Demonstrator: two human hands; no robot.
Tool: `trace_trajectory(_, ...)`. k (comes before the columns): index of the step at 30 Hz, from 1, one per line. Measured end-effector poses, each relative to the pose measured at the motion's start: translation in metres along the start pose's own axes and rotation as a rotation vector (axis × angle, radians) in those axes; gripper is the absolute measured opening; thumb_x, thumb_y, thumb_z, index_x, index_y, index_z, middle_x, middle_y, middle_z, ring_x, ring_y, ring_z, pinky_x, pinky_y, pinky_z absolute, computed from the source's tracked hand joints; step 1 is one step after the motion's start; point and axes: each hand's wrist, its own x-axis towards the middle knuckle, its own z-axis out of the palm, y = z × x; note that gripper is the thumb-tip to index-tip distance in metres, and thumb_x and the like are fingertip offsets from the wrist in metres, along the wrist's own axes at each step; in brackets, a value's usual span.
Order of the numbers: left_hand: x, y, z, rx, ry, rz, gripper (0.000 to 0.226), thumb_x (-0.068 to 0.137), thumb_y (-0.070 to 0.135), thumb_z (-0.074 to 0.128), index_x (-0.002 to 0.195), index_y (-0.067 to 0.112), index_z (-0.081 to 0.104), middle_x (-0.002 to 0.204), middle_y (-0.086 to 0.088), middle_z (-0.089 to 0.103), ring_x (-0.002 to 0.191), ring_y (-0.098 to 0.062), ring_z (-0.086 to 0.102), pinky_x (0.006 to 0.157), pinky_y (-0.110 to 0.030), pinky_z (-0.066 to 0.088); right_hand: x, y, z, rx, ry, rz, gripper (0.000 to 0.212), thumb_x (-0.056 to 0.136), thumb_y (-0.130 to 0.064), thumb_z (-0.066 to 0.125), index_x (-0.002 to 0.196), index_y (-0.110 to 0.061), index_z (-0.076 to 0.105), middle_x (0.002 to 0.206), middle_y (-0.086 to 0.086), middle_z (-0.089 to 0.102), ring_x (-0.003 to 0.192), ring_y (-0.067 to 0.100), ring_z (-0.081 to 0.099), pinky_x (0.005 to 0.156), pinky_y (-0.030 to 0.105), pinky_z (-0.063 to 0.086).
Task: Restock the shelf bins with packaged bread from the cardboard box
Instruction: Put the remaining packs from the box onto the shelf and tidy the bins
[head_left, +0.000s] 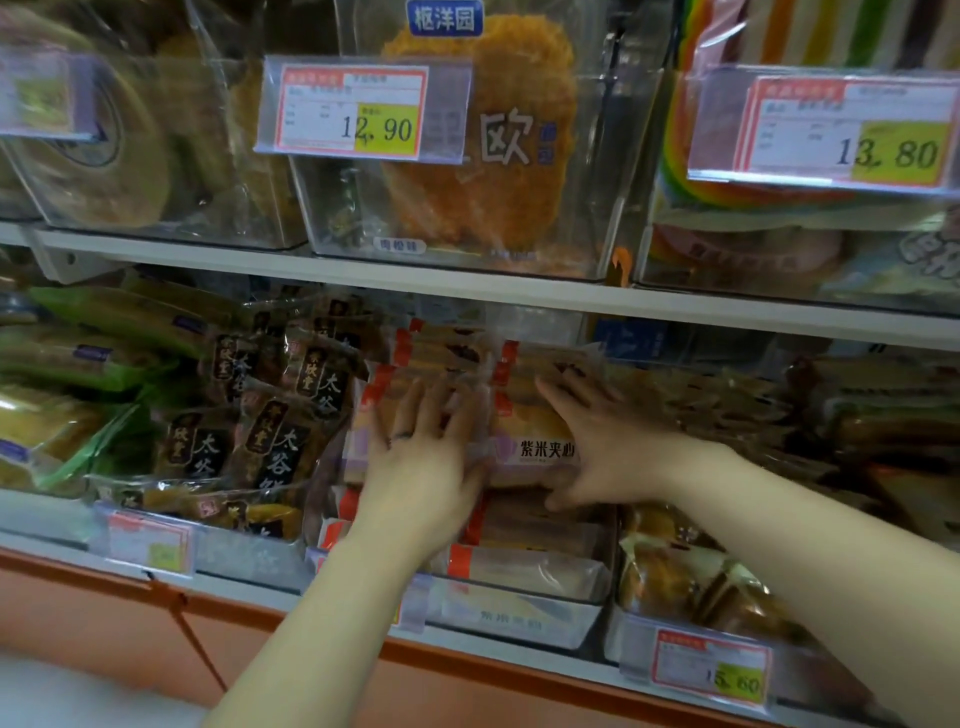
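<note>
1. Your left hand lies flat with its fingers spread wide. It presses on the left stack of bread packages in the clear bin on the lower shelf. A dark ring shows on one finger.
2. Your right hand is at 3 o'clock from the left one, close by but not touching it. It is also spread wide, fingers straight over the purple-labelled package and thumb at the package's front edge.
3. That package lies on top of the right stack in the same bin.
4. At 9 o'clock from the bin stand dark packs with pale characters. At 3 o'clock is a bin of brown buns.
5. At 12 o'clock the upper shelf carries a clear bin holding a large orange-brown loaf, with a price tag reading 12.90 on its front.
</note>
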Motion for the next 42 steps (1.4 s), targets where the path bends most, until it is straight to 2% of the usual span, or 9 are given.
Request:
trace_trajectory(3,0.005,0.023,0.003,0.067,0.005,0.118,0.078,0.070,0.057,0.064,0.137,0.024,0.045,0.142,-0.015,0.047,0.132,-0.040,0.042,0.097,-0.075,0.025,-0.002,-0.004,0.009,-0.048,0.025,0.039,0.113,0.076,-0.047,0.073,0.149,-0.032,-0.011,0.159,0.005,-0.007,0.146,0.033,-0.001,0.115,0.050,0.022)
trace_trajectory(5,0.009,0.032,0.004,0.101,-0.054,0.090,0.087,0.069,0.054,0.073,0.145,0.027,0.039,0.151,-0.013,0.036,0.139,-0.040,0.032,0.101,-0.074,0.017,0.006,-0.009,0.011,-0.044,0.135,0.020,0.099,0.081,-0.041,0.070,0.150,-0.032,0.000,0.156,0.006,0.010,0.142,0.035,0.015,0.110,0.049,0.032)
trace_trajectory(9,0.011,0.024,0.012,0.172,-0.004,0.099,0.091,0.051,0.030,0.090,0.135,0.022,0.054,0.135,-0.010,0.057,0.124,-0.039,0.052,0.088,-0.074,0.034,0.016,-0.008,0.004,-0.029,0.211,-0.015,0.083,0.078,-0.037,0.072,0.146,-0.034,0.023,0.136,0.007,0.037,0.122,0.031,0.043,0.094,0.042,0.045)
trace_trajectory(13,0.013,0.013,0.015,0.173,0.078,0.132,0.087,0.053,0.010,0.086,0.134,0.023,0.055,0.134,-0.009,0.058,0.123,-0.036,0.054,0.088,-0.073,0.035,0.019,-0.001,-0.012,0.136,0.179,-0.026,0.056,0.085,-0.017,0.064,0.138,-0.025,0.047,0.126,0.006,0.050,0.114,0.024,0.051,0.091,0.034,0.046)
trace_trajectory(17,0.014,0.010,0.016,0.154,0.109,0.144,0.079,0.057,0.005,0.081,0.131,0.020,0.058,0.135,-0.009,0.057,0.124,-0.036,0.053,0.089,-0.073,0.035,0.027,0.003,-0.021,0.273,0.172,-0.042,0.030,0.092,-0.020,0.059,0.121,-0.019,0.061,0.121,0.000,0.059,0.106,0.017,0.055,0.084,0.025,0.042)
trace_trajectory(23,0.012,0.005,0.019,0.098,0.094,0.143,0.086,0.063,0.005,0.078,0.140,0.023,0.045,0.144,-0.005,0.048,0.133,-0.031,0.044,0.096,-0.068,0.032,0.030,-0.003,-0.008,0.248,0.265,-0.040,0.012,0.093,-0.022,0.056,0.104,-0.023,0.062,0.104,-0.003,0.059,0.097,0.015,0.056,0.080,0.029,0.045)
trace_trajectory(28,0.013,0.005,0.014,-0.001,0.067,0.128,0.083,0.075,0.004,0.066,0.146,0.028,0.033,0.151,-0.002,0.038,0.140,-0.030,0.033,0.103,-0.068,0.022,0.032,-0.002,-0.012,0.370,0.262,-0.013,0.019,0.095,-0.023,0.054,0.111,-0.022,0.064,0.113,-0.002,0.061,0.102,0.014,0.055,0.082,0.027,0.042)
trace_trajectory(36,0.013,0.007,0.014,0.052,0.057,0.147,0.090,0.066,0.003,0.069,0.144,0.028,0.032,0.147,-0.005,0.045,0.135,-0.037,0.040,0.097,-0.071,0.028,0.031,-0.002,-0.017,0.455,0.180,0.022,0.023,0.097,-0.020,0.052,0.116,-0.017,0.064,0.108,0.001,0.062,0.090,0.009,0.051,0.078,0.023,0.036)
trace_trajectory(42,0.012,0.004,0.011,0.009,0.077,0.131,0.080,0.077,0.008,0.060,0.148,0.027,0.027,0.151,-0.001,0.038,0.139,-0.035,0.033,0.102,-0.070,0.023,0.032,-0.003,-0.033,0.539,0.102,0.063,0.023,0.094,-0.021,0.058,0.116,-0.020,0.065,0.122,0.003,0.060,0.110,0.019,0.055,0.087,0.028,0.041)
